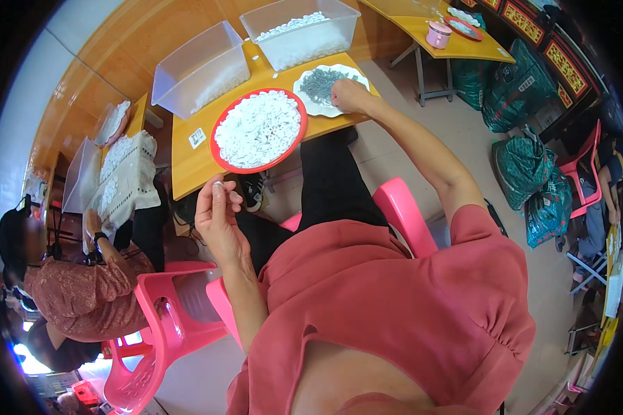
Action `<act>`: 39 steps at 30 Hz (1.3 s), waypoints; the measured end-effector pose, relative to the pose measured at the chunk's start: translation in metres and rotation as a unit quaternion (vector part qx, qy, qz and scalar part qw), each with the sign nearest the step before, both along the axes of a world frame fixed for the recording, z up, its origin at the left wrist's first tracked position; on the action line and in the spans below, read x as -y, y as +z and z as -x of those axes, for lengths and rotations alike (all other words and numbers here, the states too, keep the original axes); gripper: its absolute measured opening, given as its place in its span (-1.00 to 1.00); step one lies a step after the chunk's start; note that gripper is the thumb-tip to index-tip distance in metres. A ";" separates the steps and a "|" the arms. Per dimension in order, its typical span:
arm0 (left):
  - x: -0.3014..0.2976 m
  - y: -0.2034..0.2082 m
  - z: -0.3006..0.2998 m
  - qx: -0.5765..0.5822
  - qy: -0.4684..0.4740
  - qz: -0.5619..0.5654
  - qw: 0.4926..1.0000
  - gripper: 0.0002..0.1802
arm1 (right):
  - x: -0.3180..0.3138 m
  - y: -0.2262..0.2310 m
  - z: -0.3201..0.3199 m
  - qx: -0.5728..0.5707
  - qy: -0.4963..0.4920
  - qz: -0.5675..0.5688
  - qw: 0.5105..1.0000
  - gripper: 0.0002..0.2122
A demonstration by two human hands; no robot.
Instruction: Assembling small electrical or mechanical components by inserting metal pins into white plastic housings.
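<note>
Dusty-red top (408,297), short sleeves (474,225), gathers at shoulder (493,337), soft folds across waist; plain black trousers (332,183); both hands (353,95) bare.

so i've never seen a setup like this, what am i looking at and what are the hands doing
No machine here, just the bare hands of a person. The single picture comes from a fisheye camera on that person's head, looking down, so straight edges bend near the rim. On the yellow table stand a red tray heaped with white pieces, a white plate of grey bits, and two clear bins holding white pieces. The left hand pinches a pale bit, too small to make out. The right hand is at the grey bits; whether it grips any is hidden.
</note>
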State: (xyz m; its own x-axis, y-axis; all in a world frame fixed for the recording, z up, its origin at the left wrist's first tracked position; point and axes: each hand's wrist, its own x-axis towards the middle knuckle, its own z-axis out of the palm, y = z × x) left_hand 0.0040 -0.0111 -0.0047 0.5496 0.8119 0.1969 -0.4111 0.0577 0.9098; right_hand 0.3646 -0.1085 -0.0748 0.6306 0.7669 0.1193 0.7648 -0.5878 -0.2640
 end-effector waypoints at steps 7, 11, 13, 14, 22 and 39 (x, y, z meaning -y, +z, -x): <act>0.003 0.000 -0.001 0.006 0.002 0.010 1.000 -0.78 | 0.004 -0.002 0.003 0.039 0.026 -0.048 0.998 -0.83; 0.004 -0.001 -0.006 0.005 -0.015 0.008 1.000 -0.77 | 0.009 0.019 0.017 0.000 0.036 -0.109 0.993 -0.78; 0.002 -0.005 -0.006 0.008 -0.030 0.007 1.000 -0.72 | 0.011 0.026 0.020 0.105 0.083 -0.052 0.990 -0.80; 0.004 -0.003 -0.007 0.005 -0.032 0.004 0.999 -0.72 | 0.007 0.015 0.010 0.223 0.132 0.007 0.966 -0.82; 0.002 -0.008 -0.006 0.006 -0.036 -0.005 0.999 -0.74 | -0.005 0.019 0.038 -0.065 0.044 -0.174 0.982 -0.72; 0.012 0.004 -0.004 -0.005 0.072 -0.116 0.991 -0.80 | -0.019 0.096 0.224 -0.465 0.325 -0.294 0.769 -0.76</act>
